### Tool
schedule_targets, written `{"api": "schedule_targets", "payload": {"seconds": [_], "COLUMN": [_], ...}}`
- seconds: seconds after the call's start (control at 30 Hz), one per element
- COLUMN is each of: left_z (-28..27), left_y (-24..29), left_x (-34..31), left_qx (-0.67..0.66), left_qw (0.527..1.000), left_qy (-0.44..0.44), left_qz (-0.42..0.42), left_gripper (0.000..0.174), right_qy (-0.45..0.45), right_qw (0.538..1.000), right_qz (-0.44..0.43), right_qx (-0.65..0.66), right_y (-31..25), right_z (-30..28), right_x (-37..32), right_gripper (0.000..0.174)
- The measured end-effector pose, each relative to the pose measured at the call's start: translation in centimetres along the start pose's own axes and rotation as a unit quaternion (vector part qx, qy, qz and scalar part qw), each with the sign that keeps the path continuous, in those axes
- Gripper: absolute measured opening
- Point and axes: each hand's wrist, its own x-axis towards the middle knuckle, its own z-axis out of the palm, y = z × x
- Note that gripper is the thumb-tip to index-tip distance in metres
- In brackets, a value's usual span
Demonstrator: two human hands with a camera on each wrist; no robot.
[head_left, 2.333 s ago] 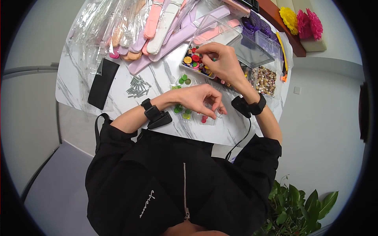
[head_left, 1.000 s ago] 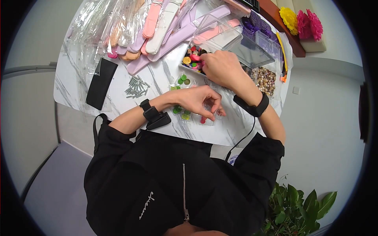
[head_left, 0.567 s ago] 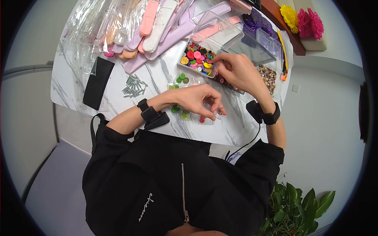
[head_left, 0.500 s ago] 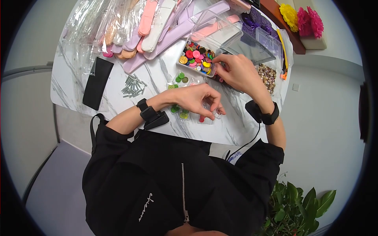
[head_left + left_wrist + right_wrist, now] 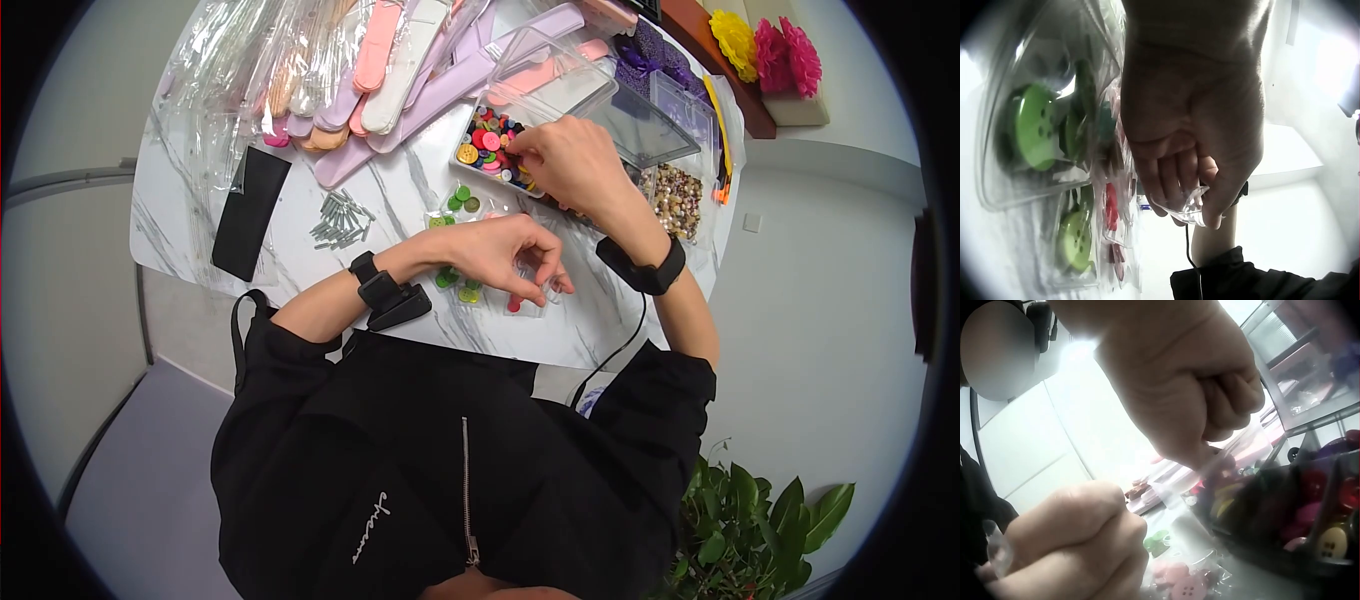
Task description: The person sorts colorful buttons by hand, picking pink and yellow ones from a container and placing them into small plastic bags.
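My left hand (image 5: 545,282) rests on the marble table (image 5: 400,190) and pinches a small clear bag (image 5: 1186,209) between thumb and fingers. Under it lie little bags of green buttons (image 5: 1034,127) and red buttons (image 5: 515,300). My right hand (image 5: 528,158) reaches into the clear box of mixed coloured buttons (image 5: 484,140), fingers curled and tips down among them. Whether the tips hold a button is hidden. In the right wrist view the curled right hand (image 5: 1210,464) hangs over the button box (image 5: 1310,515), with the left hand (image 5: 1079,550) below.
Another bag of green buttons (image 5: 462,203) lies by the box. A pile of metal clips (image 5: 340,220) and a black pouch (image 5: 250,215) sit to the left. Bagged pastel strips (image 5: 400,60) fill the far side. A bead box (image 5: 675,200) stands at the right.
My right hand has moved left from the box's near right edge back over the buttons. The left hand has kept its hold on the clear bag and stayed put.
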Motion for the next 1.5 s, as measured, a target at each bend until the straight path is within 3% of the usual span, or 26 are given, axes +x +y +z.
{"api": "schedule_targets", "payload": {"seconds": [0.57,0.67,1.5], "left_z": [0.0,0.0,0.1], "left_y": [-0.1,-0.2,-0.4], "left_x": [0.1,-0.1,-0.1], "left_qx": [-0.001,-0.003,-0.002], "left_qw": [1.0,1.0,1.0], "left_qy": [-0.006,-0.005,-0.003], "left_qz": [0.004,0.002,0.01], "left_gripper": [0.021,0.021,0.022], "right_qy": [0.026,-0.028,-0.024], "right_qw": [0.996,0.993,0.993], "right_qz": [0.015,0.018,0.022], "right_qx": [-0.087,-0.116,-0.112], "right_y": [0.3,0.5,0.7], "right_z": [0.3,0.4,0.1], "right_x": [0.5,0.9,0.6], "right_gripper": [0.022,0.02,0.017]}}
